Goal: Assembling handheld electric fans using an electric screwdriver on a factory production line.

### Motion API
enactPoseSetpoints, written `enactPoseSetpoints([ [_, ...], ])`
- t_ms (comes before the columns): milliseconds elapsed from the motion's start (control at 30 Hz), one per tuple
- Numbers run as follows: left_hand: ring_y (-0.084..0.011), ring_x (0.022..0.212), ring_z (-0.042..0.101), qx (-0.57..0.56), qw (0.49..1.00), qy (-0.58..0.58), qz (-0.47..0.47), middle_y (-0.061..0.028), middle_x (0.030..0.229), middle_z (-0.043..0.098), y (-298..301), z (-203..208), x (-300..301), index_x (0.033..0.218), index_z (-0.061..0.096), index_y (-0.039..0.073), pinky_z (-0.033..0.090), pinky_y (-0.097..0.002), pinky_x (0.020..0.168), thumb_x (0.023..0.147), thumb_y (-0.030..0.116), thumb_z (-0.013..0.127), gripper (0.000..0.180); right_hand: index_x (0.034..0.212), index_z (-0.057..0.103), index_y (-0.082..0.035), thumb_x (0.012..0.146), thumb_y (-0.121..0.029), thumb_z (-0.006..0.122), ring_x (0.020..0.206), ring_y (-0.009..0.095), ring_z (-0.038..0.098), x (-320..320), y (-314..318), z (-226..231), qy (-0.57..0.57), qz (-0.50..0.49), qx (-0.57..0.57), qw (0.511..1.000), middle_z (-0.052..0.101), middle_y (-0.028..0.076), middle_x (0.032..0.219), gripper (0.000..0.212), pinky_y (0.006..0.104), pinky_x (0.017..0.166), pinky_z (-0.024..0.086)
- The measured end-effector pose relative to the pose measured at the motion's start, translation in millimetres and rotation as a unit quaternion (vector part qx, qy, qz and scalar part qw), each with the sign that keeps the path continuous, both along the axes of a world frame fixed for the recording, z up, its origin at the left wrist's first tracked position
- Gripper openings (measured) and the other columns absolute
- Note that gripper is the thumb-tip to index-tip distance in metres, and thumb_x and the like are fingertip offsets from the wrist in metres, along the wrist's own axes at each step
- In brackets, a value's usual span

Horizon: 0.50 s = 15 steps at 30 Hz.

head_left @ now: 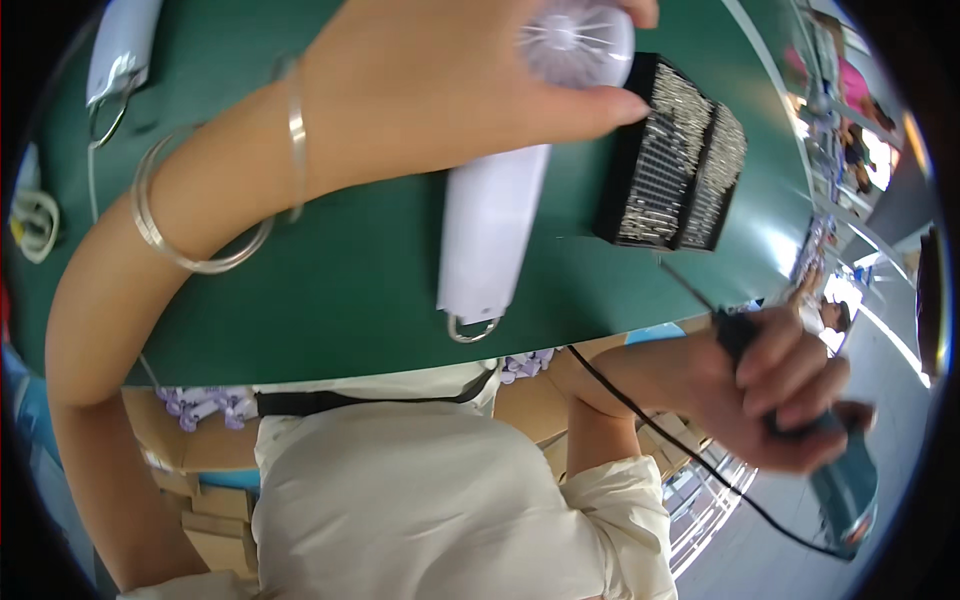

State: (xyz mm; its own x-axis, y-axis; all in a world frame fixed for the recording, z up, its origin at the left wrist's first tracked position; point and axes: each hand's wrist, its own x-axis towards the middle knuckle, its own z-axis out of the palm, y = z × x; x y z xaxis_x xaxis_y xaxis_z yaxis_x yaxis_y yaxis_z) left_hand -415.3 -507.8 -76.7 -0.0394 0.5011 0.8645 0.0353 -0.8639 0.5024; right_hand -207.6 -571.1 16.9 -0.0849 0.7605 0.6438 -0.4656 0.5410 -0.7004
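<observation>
hands (450, 80) (775, 400) hold screwdriver (843, 490) and fan (490, 225) bearing illegible mark (487, 310)

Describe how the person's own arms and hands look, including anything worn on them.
Both the left hand and right hand are ungloved. Shiny silver-coloured bangles circle the left arm, thin and rounded. No jewellery shows on the right forearm. Cream sleeves end above the elbows.

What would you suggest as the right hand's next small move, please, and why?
Perhaps ease the screwdriver toward the black tray: in the right hand, its bit points that way, small metal pieces, apparently screws, fill the tray, and the left hand holds the white fan.
</observation>
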Motion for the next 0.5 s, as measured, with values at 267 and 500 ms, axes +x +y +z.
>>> enactPoseSetpoints([
  [267,-0.0301,0.075,0.059,-0.153,0.981,0.104,0.056,-0.0122,0.085,0.059,-30,18,-20,0.094,0.061,0.001,0.047,-0.0353,0.064,0.069,0.014,0.076,0.032,0.121,0.04,-0.007,0.088,-0.018,0.066,0.034,0.008,0.047,-52,-45,-18,-0.01,0.084,0.047,0.995,0.053,0.002,0.059,0.043,0.0206,0.029,0.043],
  [500,-0.0308,0.074,0.058,-0.149,0.982,0.11,0.043,-0.0133,0.082,0.058,-21,7,-21,0.094,0.061,0.001,0.046,-0.0364,0.063,0.071,0.016,0.074,0.031,0.125,0.035,-0.013,0.09,-0.023,0.065,0.037,0.011,0.047,-53,-47,-25,-0.082,0.076,0.063,0.992,0.053,0.005,0.062,0.047,0.024,0.032,0.046],
])
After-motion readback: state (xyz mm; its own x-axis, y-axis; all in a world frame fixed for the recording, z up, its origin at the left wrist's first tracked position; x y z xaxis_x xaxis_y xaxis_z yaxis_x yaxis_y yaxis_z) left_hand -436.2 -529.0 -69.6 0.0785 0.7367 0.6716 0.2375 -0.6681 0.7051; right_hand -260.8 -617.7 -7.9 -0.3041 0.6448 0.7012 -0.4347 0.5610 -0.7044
